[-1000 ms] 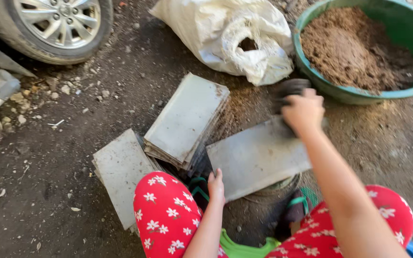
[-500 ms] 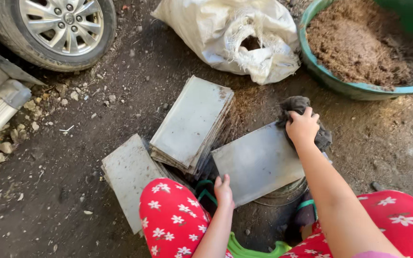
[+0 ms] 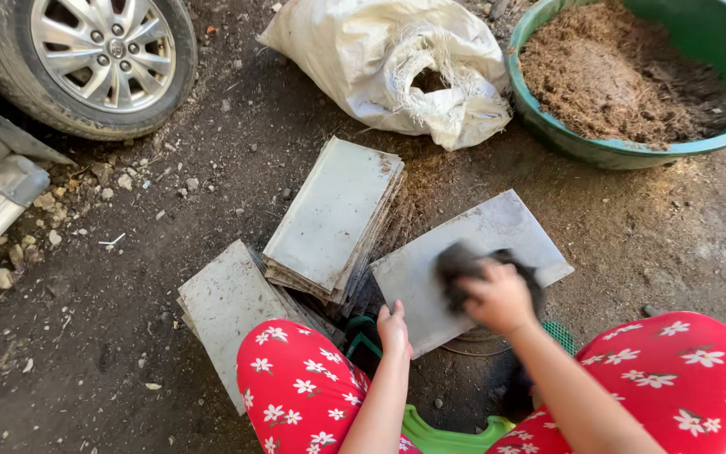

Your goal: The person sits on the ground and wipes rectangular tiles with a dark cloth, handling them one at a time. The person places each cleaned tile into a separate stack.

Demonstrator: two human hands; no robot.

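A seated person in red trousers printed with white flowers works over a dirt floor [image 3: 111,353]. At 10 o'clock sits a car wheel [image 3: 86,59]; at 12 o'clock lies a white woven sack [image 3: 380,67] with its mouth gaping; at 2 o'clock stands a green basin [image 3: 716,143] heaped with brown, fibrous soil. Near the centre, a stack of grey rectangular slabs [image 3: 329,219] lies tilted, with another slab [image 3: 228,303] at 8 o'clock of it, beside the person's knee. Just right of the stack, a single grey slab [image 3: 497,231] rests flat across the lap area. The right hand [image 3: 502,298] presses a dark cloth [image 3: 460,265] onto this slab's middle, fingers curled tight around the cloth, which bulges out at 11 o'clock of the knuckles. The left hand [image 3: 394,329] grips the slab's near edge at 7 o'clock, fingers wrapped narrowly over it.
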